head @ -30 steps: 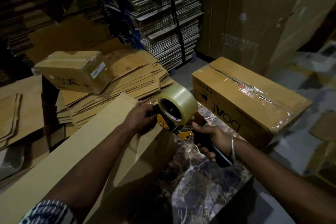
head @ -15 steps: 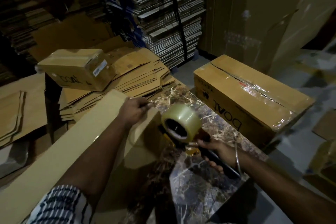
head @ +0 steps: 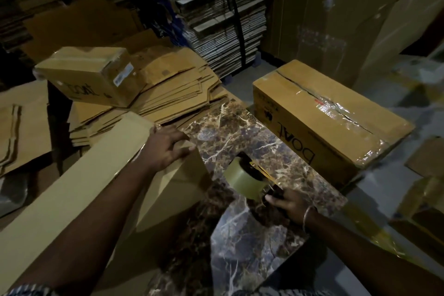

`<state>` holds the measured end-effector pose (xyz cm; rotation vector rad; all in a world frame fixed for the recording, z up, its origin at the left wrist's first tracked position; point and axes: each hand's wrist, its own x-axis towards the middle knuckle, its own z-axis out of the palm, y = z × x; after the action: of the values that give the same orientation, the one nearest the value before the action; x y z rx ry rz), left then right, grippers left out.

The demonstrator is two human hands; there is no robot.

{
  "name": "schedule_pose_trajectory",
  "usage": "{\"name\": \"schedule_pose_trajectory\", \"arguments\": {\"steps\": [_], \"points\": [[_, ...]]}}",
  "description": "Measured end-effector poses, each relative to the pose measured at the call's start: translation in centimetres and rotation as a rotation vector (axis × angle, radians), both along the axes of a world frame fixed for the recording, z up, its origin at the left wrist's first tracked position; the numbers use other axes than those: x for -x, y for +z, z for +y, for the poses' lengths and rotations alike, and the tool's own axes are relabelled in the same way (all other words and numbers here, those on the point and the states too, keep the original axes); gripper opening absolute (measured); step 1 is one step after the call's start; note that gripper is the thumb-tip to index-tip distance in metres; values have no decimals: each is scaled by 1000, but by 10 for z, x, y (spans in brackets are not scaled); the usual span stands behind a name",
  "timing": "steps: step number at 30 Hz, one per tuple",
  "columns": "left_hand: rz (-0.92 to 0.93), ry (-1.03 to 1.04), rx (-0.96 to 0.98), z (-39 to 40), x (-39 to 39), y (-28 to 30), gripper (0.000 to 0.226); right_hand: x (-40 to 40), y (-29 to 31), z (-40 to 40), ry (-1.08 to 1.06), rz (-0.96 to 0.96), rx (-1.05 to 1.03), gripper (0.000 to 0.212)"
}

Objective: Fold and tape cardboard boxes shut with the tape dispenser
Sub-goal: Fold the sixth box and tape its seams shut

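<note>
A long cardboard box (head: 79, 180) lies across the marble table (head: 242, 132) on my left side. My left hand (head: 165, 146) rests on its far end, fingers spread over the top edge and end flap. The tape dispenser (head: 245, 178), with its clear tape roll, sits on the marble to the right of the box. My right hand (head: 288, 204) grips the dispenser's black handle, low against the tabletop. A taped box printed "boAt" (head: 324, 118) stands at the table's far right corner.
A small sealed box (head: 91, 72) sits on a pile of flattened cartons (head: 168, 89) behind the long box. Bundled cardboard stacks (head: 221, 14) and tall cartons (head: 336, 7) stand at the back. More flat cardboard (head: 21, 122) lies left; loose pieces lie right on the floor.
The right hand has lowered the tape dispenser from the box's end down onto the marble. The left hand has slid from beside the dispenser to the far top edge of the long box.
</note>
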<state>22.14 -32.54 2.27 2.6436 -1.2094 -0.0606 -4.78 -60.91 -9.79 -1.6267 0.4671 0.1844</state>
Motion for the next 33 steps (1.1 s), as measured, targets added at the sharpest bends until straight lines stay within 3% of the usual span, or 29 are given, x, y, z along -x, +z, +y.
{"name": "schedule_pose_trajectory", "arguments": {"steps": [2,4,7,11,15,19,23,27,33], "points": [[21,12,2,-4,11,2,77,-11,-4,-9,92,27,254,30],[41,17,20,-8,23,2,77,-22,-13,-18,133,12,404,53],[88,26,82,-12,42,-2,57,-36,-32,-25,228,15,614,84],[81,8,125,-18,64,-4,44,-50,-32,-27,294,50,758,93],[100,11,181,-18,81,-9,43,-58,-35,-26,301,33,857,56],[132,-13,258,-22,94,-10,31,-64,-42,-27,357,46,875,58],[55,-16,300,-26,100,-10,25,-63,-57,-27,321,74,765,64],[86,27,298,-27,102,-10,29,-63,-62,-27,333,100,791,50],[221,87,425,-27,111,-7,21,-71,-67,-30,369,83,850,48]]}}
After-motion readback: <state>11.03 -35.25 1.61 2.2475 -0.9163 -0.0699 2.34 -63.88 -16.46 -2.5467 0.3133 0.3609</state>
